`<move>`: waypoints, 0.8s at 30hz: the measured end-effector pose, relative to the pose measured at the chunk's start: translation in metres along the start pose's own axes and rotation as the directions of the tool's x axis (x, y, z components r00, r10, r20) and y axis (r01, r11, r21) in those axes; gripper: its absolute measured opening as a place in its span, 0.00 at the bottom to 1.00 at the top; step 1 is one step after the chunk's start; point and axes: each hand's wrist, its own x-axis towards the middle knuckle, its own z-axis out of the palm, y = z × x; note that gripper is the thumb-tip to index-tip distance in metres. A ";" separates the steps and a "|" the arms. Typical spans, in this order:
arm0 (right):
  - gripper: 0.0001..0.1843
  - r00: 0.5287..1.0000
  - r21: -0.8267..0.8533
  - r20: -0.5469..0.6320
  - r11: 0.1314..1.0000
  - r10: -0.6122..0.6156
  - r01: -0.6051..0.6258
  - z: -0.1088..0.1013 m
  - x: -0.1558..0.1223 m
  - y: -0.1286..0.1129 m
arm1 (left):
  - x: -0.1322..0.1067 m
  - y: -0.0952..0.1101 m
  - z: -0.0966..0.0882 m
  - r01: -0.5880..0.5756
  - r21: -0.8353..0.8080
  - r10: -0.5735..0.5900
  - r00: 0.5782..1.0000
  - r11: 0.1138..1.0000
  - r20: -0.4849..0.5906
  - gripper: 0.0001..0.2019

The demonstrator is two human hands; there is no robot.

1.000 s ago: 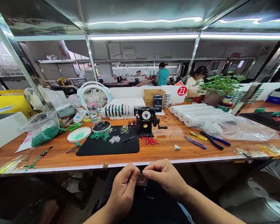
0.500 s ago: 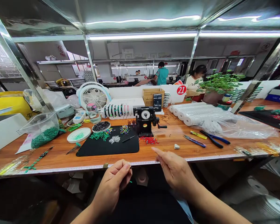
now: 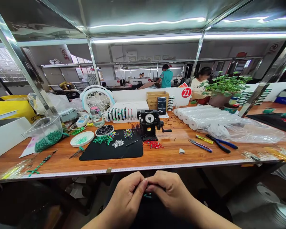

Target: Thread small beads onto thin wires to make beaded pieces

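Note:
My left hand (image 3: 131, 195) and my right hand (image 3: 169, 192) meet fingertip to fingertip, just below the front edge of the table. Both are closed in a pinch. Ends of a small green piece (image 3: 147, 195) show beneath the fingers; its upper part is hidden in my left hand's grip. What my right fingertips pinch is too covered to make out. On the table beyond lie small red pieces (image 3: 153, 144) and a black mat (image 3: 109, 155) bearing white beads (image 3: 118, 143), multicoloured beads (image 3: 128, 133), green tubes (image 3: 102, 140) and a black pen-like stick (image 3: 132, 142).
A hand-cranked winding machine (image 3: 149, 127) stands behind the mat. Pliers (image 3: 220, 143), tweezers (image 3: 200, 145) and a white stone-like lump (image 3: 181, 151) lie to the right. A dish of black pieces (image 3: 105, 130) and a bag of green pieces (image 3: 49, 140) are left. A ruler strip (image 3: 181, 165) lines the edge.
My right hand has moved left and down from above the table edge, its pointing fingers now pinched. My left hand has shifted right and down, so the two hands meet.

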 end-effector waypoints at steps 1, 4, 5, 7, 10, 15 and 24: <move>0.09 1.000 -0.015 -0.012 1.000 0.011 -0.011 0.002 0.000 0.003 | 0.000 -0.002 0.000 0.008 0.049 -0.009 1.000 0.999 0.005 0.16; 0.10 0.998 -0.033 -0.037 0.999 0.040 -0.042 0.002 -0.002 0.008 | 0.001 -0.006 0.003 0.006 0.147 -0.008 1.000 0.989 0.014 0.16; 0.11 0.997 -0.007 -0.035 0.998 0.062 -0.062 0.001 -0.003 0.009 | 0.002 -0.007 0.004 0.001 0.148 -0.005 1.000 0.989 0.026 0.16; 0.12 0.989 0.124 -0.010 0.981 0.150 -0.148 -0.001 -0.003 0.009 | 0.007 -0.006 0.005 -0.002 0.107 -0.005 0.998 0.994 0.063 0.17; 0.13 0.930 0.406 0.105 0.838 0.352 -0.363 -0.006 -0.003 0.011 | 0.029 -0.009 -0.002 -0.010 0.112 0.005 0.999 0.994 0.044 0.19; 0.16 0.876 0.570 0.154 0.683 0.457 -0.457 -0.007 -0.007 0.014 | 0.096 -0.040 -0.038 0.068 0.473 0.077 0.957 0.878 -0.280 0.11; 0.15 0.863 0.484 0.139 0.726 0.486 -0.488 -0.003 -0.006 0.017 | 0.141 -0.076 -0.055 0.166 0.634 -0.031 0.975 0.755 -0.219 0.02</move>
